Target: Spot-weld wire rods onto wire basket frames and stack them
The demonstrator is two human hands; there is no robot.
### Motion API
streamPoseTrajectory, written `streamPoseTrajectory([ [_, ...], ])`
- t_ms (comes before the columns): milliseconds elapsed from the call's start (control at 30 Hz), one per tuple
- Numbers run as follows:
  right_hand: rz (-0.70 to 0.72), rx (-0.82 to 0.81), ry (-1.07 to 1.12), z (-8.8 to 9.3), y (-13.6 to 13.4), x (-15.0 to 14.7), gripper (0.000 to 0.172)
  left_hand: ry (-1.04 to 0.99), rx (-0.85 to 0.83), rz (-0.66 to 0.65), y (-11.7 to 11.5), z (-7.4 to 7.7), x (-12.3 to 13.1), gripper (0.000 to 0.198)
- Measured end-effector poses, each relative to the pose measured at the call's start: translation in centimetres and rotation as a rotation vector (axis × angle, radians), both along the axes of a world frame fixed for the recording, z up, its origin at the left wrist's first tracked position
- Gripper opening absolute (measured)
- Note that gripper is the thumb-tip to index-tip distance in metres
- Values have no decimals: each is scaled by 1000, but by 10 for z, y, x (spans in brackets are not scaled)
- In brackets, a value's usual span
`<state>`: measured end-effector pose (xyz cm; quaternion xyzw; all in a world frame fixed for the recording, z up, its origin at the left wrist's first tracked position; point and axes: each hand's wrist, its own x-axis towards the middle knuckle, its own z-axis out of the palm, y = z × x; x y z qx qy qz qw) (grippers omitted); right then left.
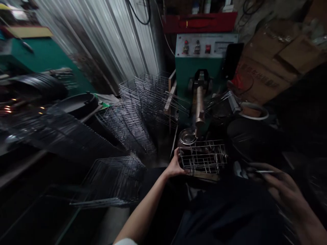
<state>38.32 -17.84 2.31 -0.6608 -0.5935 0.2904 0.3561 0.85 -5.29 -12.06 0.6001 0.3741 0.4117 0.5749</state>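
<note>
A small wire rack of crossed metal rods lies in front of the machine. My left hand is closed around its left end, thumb up along the edge and fingers at the lower corner. Off to the right, my right hand is smeared by motion, with a thin pale rod between its fingers. Above the rack reaches the copper-coloured arm of a green machine. A round metal dish sits below the arm's tip.
Stacks of wire grids stand to the left, with another wire stack nearer me. A black round pan lies at far left. A white-rimmed bucket and a cardboard box are on the right.
</note>
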Motion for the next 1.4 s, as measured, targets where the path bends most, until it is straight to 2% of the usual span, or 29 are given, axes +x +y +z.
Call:
streamPoseTrajectory([
  [67,237,-48,85,26,25,-36,40,13,-19,8,-6,2,-7,126],
  [133,460,11,-20,38,51,-70,32,17,-24,21,-9,3,-12,125],
  [233,687,136,-226,28,81,-108,26,11,-13,57,-11,0,-16,124],
  [333,777,255,-491,3,96,-128,20,-1,11,78,-11,-6,-17,124],
  [467,761,449,-857,-19,95,-141,18,-9,8,97,-8,-9,-15,124],
  [567,726,621,-953,-25,91,-140,27,-1,1,118,-6,-9,-12,126],
  [667,699,710,-934,-29,90,-131,32,-2,39,123,-5,-7,-9,125],
  [933,683,712,-840,-42,103,-113,38,-6,47,130,7,0,-2,124],
  [1167,650,758,-817,-35,117,-117,40,-33,31,125,19,3,0,124],
  [1400,637,766,-780,-29,127,-119,40,-51,-2,150,22,7,3,123],
])
